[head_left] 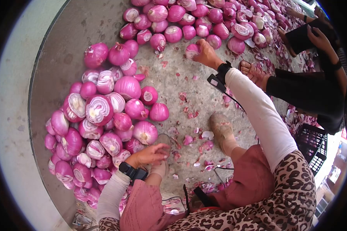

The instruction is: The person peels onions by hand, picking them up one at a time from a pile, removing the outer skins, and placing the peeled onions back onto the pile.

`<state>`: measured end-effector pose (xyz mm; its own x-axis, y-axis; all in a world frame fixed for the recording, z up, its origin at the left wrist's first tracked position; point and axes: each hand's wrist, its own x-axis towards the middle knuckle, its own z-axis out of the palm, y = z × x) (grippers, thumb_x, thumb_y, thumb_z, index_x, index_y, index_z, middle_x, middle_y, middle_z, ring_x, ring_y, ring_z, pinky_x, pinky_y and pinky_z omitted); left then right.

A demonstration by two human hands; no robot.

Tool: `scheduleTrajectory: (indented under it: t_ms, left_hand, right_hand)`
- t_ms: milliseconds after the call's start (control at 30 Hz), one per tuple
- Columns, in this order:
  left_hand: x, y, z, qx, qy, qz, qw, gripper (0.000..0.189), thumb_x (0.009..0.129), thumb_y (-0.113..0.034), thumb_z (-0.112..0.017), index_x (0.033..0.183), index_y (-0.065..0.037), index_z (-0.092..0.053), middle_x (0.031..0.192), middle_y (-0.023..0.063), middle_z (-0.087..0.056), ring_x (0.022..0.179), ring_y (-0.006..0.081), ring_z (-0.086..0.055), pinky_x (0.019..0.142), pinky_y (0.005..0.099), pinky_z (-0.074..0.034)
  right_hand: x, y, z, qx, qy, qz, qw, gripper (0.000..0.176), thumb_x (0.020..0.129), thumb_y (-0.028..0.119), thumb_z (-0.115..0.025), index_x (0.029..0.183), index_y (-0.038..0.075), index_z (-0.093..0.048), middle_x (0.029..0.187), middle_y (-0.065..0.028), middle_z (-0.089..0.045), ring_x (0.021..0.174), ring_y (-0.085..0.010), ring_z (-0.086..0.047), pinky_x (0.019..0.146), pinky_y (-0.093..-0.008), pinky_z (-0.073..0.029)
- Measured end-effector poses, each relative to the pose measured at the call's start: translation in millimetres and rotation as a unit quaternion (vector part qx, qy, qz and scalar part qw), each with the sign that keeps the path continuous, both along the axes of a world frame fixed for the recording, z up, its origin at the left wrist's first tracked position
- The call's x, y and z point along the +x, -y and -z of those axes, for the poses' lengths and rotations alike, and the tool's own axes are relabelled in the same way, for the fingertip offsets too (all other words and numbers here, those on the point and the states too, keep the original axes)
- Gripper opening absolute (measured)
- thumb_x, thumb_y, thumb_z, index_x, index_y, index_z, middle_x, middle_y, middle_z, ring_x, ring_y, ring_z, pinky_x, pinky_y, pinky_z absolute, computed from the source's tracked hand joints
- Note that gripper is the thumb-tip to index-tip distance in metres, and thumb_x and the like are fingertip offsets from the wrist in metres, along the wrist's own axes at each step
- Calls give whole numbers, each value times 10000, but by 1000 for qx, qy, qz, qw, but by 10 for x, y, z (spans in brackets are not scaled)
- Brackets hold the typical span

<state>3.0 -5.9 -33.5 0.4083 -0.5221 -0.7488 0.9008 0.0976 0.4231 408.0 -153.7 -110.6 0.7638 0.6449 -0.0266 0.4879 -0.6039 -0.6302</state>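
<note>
My right hand reaches forward to the near edge of the far onion pile, its fingers wrapped round a purple onion with a pale cut face. Close to my left knee, my left hand hovers beside the left onion pile, fingers apart and nothing in them. Many onions in both piles are peeled, and some show cut, ringed faces. A large round onion lies just beyond my left hand.
Onion skins litter the concrete floor between my feet. A pale wall curves along the left. At the right are another person's dark-clothed legs, sandaled foot and hands, with a black crate below.
</note>
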Motion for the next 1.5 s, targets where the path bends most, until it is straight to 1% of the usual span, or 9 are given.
scheduleTrajectory:
  t_ms: [133,333,500,667,1000,1100,1167,1267,1500]
  left_hand:
    - [90,22,-131,4,89,-13,996,464,918,-124,-549,1343,-53,-379,1165,79,-581,1050,142,-535,873,300,-456]
    - [433,81,-463,23,128,-223,966,550,901,-158,-577,1379,-64,-323,1192,126,-567,1041,211,-588,855,310,-463]
    - [634,203,-681,-36,171,-312,934,641,891,-234,-612,1403,-68,-263,1209,145,-548,1036,235,-591,837,312,-468]
    - [656,401,-931,-21,209,-298,931,694,865,-226,-661,1400,-56,-253,1187,119,-547,1054,211,-579,869,318,-456]
    - [658,495,-917,97,258,-257,926,608,814,-173,-720,1304,-37,-388,1133,81,-552,1016,153,-552,844,296,-459]
    - [649,574,-998,272,338,-220,874,598,770,-174,-752,1248,-29,-423,1095,88,-549,997,176,-547,814,319,-467]
    - [698,635,-1106,428,452,-155,767,547,706,-154,-779,1142,-26,-476,1058,115,-535,981,235,-549,770,345,-467]
    - [733,623,-1107,499,526,-132,676,435,666,-113,-777,1006,-26,-520,982,134,-531,906,288,-552,729,356,-460]
    - [755,601,-1078,517,573,-140,620,319,655,-39,-739,909,-23,-548,898,131,-547,799,317,-563,682,382,-453]
  right_hand:
    - [-197,163,-186,125,-198,47,971,696,706,128,-763,1282,-14,-399,1172,-141,-529,1074,-240,-530,914,-329,-440]
    - [-1014,386,-802,370,-629,-54,681,816,700,65,-791,1365,28,-319,1248,-99,-503,1133,-209,-508,995,-329,-424]
    - [-1557,503,-1096,343,-722,-96,592,787,677,31,-801,1334,60,-369,1253,-68,-507,1169,-197,-491,994,-330,-417]
    - [-1768,634,-1252,332,-728,-112,589,765,658,11,-809,1307,73,-409,1257,-41,-505,1177,-173,-481,1011,-332,-396]
    - [-1831,855,-1336,304,-637,-157,691,821,645,72,-832,1333,64,-384,1260,-38,-479,1191,-153,-449,1026,-304,-364]
    - [-1830,841,-1350,258,-605,-171,733,875,632,106,-849,1355,56,-358,1284,-44,-459,1205,-162,-439,1030,-306,-359]
    - [-1840,808,-1365,238,-598,-174,746,877,633,111,-849,1357,52,-356,1284,-44,-456,1204,-162,-438,1029,-306,-358]
    - [-1867,775,-1382,224,-568,-179,772,876,642,157,-852,1356,48,-357,1275,-46,-458,1202,-160,-434,1028,-306,-357]
    - [-1866,731,-1383,212,-484,-220,820,896,641,218,-851,1363,38,-353,1289,-67,-454,1212,-172,-432,1038,-313,-351]
